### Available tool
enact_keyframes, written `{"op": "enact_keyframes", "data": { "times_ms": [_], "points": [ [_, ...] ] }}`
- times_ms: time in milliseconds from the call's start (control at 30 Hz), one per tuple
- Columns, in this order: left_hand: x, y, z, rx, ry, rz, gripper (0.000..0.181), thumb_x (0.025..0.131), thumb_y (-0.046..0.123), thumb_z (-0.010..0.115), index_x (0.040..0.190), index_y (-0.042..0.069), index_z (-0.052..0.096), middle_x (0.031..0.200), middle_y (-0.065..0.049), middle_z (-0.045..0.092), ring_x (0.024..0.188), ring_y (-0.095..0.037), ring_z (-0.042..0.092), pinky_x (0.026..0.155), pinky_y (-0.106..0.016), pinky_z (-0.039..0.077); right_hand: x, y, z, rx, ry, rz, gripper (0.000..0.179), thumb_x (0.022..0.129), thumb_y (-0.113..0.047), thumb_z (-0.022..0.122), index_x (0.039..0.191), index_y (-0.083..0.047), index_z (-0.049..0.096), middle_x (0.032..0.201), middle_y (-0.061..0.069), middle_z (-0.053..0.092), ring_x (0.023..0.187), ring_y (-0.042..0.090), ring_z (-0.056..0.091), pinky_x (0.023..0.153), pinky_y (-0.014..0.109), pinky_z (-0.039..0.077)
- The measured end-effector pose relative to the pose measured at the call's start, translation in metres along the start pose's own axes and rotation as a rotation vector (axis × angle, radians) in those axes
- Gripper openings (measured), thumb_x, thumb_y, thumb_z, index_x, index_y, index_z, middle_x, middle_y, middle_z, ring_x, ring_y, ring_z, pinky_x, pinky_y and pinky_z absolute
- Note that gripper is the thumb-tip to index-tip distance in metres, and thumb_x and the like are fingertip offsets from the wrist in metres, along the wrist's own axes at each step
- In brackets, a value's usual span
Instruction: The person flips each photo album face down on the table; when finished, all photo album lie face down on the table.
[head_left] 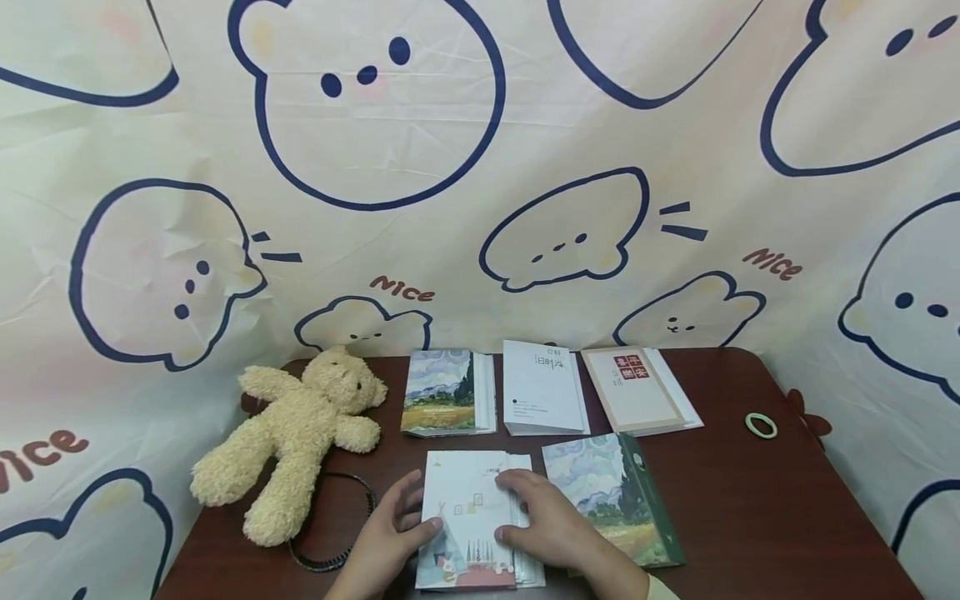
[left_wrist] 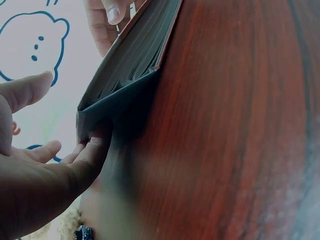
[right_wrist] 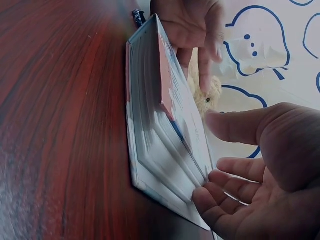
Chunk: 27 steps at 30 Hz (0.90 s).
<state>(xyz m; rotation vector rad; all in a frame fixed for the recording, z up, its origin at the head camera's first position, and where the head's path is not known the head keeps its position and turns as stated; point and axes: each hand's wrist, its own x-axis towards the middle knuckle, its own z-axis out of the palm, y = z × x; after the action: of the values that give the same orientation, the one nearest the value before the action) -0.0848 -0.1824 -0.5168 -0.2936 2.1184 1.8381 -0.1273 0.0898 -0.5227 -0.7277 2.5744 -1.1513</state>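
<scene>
A thick photo album (head_left: 467, 508) with a white, pastel-illustrated cover lies near the table's front edge. At its left side is my left hand (head_left: 390, 529); in the left wrist view its fingers (left_wrist: 92, 155) touch the album's spine (left_wrist: 117, 97) while the thumb stands away from the cover. My right hand (head_left: 551, 525) is at the opposite side. In the right wrist view its fingertips (right_wrist: 202, 197) touch the open page side, and the thumb is spread apart above the cover. Pages (right_wrist: 155, 135) fan slightly between the covers. Neither hand's fingers are curled round the album.
A landscape-painted album (head_left: 600, 500) lies beside my right hand. Behind stand in a row another landscape album (head_left: 438, 392), a white album (head_left: 543, 387) and a beige album (head_left: 633, 387). A teddy bear (head_left: 300, 433) and black coiled cord (head_left: 322, 565) are left, a pale green ring (head_left: 761, 426) right.
</scene>
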Motion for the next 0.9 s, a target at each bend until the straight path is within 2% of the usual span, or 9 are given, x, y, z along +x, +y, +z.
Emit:
{"op": "enact_keyframes", "data": {
  "times_ms": [233, 400, 467, 633, 900],
  "points": [
    [-0.005, -0.001, -0.007, -0.028, -0.003, -0.007, 0.091, 0.095, 0.027, 0.078, 0.163, 0.005, 0.023, 0.156, -0.038, 0.033, 0.131, -0.052, 0.051, 0.091, -0.051, 0.056, 0.003, -0.002, 0.001, 0.091, -0.032, 0.007, 0.06, 0.086, -0.027, 0.082, 0.139, -0.007, 0.062, 0.143, 0.01, 0.057, 0.101, 0.018, 0.066, 0.083, 0.03, 0.057],
    [-0.006, -0.001, -0.012, -0.02, 0.001, -0.01, 0.091, 0.094, 0.026, 0.08, 0.163, 0.008, 0.024, 0.157, -0.037, 0.033, 0.132, -0.054, 0.049, 0.092, -0.052, 0.056, 0.005, -0.002, 0.002, 0.123, -0.044, 0.011, 0.06, 0.087, -0.026, 0.081, 0.14, -0.007, 0.061, 0.144, 0.01, 0.056, 0.101, 0.017, 0.068, 0.085, 0.031, 0.057],
    [-0.007, 0.0, -0.013, -0.021, 0.022, -0.003, 0.088, 0.094, 0.025, 0.079, 0.163, 0.009, 0.026, 0.156, -0.036, 0.035, 0.131, -0.054, 0.05, 0.091, -0.053, 0.056, 0.005, -0.004, 0.003, 0.138, -0.05, 0.012, 0.059, 0.088, -0.026, 0.081, 0.141, -0.007, 0.061, 0.145, 0.009, 0.056, 0.102, 0.018, 0.068, 0.086, 0.032, 0.057],
    [-0.01, 0.0, -0.016, -0.045, 0.063, 0.021, 0.077, 0.099, 0.024, 0.073, 0.161, 0.009, 0.031, 0.154, -0.034, 0.039, 0.127, -0.046, 0.055, 0.087, -0.053, 0.057, 0.006, -0.006, 0.004, 0.163, -0.054, 0.014, 0.059, 0.089, -0.027, 0.081, 0.141, -0.009, 0.061, 0.145, 0.008, 0.056, 0.101, 0.019, 0.069, 0.086, 0.033, 0.057],
    [-0.015, 0.004, -0.023, -0.05, 0.041, 0.044, 0.07, 0.103, 0.025, 0.066, 0.161, 0.004, 0.032, 0.155, -0.032, 0.041, 0.129, -0.042, 0.057, 0.089, -0.049, 0.058, 0.007, -0.008, 0.008, 0.203, -0.051, 0.011, 0.061, 0.09, -0.026, 0.081, 0.144, -0.01, 0.058, 0.146, 0.007, 0.055, 0.101, 0.018, 0.07, 0.087, 0.032, 0.058]
  ]
}}
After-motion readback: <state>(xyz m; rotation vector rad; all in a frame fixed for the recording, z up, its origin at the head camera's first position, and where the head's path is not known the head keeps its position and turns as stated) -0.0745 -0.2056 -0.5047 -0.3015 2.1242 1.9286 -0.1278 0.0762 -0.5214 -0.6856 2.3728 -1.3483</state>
